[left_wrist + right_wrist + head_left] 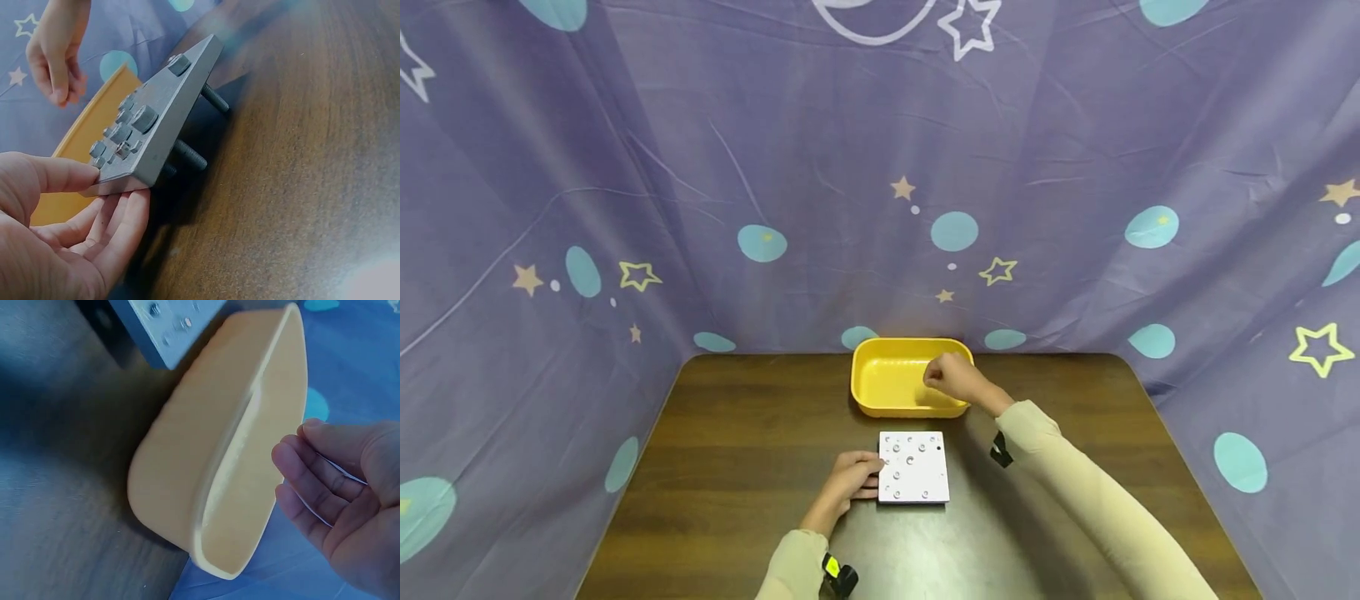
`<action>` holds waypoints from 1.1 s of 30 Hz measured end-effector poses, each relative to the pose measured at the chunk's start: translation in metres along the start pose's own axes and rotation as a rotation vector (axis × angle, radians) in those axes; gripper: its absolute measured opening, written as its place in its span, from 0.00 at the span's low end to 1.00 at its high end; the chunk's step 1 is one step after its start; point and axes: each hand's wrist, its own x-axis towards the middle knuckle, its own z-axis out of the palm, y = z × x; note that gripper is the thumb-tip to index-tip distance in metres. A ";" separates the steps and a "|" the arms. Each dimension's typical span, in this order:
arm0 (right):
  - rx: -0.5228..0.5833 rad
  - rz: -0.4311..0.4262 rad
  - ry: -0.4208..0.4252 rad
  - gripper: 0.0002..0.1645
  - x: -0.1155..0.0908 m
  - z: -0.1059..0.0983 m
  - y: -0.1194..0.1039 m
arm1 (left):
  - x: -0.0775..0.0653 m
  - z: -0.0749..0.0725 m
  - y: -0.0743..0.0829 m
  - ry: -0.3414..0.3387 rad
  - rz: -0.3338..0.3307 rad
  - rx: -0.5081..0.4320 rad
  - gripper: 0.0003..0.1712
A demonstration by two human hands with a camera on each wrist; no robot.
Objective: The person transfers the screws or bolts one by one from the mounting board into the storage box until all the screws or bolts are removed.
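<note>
My left hand (851, 477) grips the left edge of a square light metal plate (921, 475), thumb on top and fingers underneath. Several bolts (145, 119) stick up from the plate's top face, and threaded shanks (190, 155) reach down below it. In the left wrist view the plate is held over the table, its underside in shadow. Over the right part of a yellow plastic basin (867, 402) hovers my right hand (957, 377). Its fingers (307, 475) are loosely bent, thumb near the index fingertip, and nothing shows between them.
The basin stands at the back of the brown wooden table (737, 450), close to a purple patterned curtain (820, 183). Curtain also hangs along both sides. Black straps with small devices (841, 577) sit on the wrists over long pale sleeves (1090, 492).
</note>
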 end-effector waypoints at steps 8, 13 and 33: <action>-0.006 -0.026 -0.049 0.03 -0.037 0.011 -0.013 | 0.001 0.002 0.000 0.018 -0.003 -0.006 0.22; -0.058 -0.013 -0.085 0.05 -0.052 0.022 -0.019 | 0.000 0.003 0.000 0.022 -0.009 -0.014 0.22; -0.266 -0.003 -0.046 0.06 -0.066 0.050 -0.026 | -0.002 0.005 -0.002 0.040 0.002 -0.013 0.22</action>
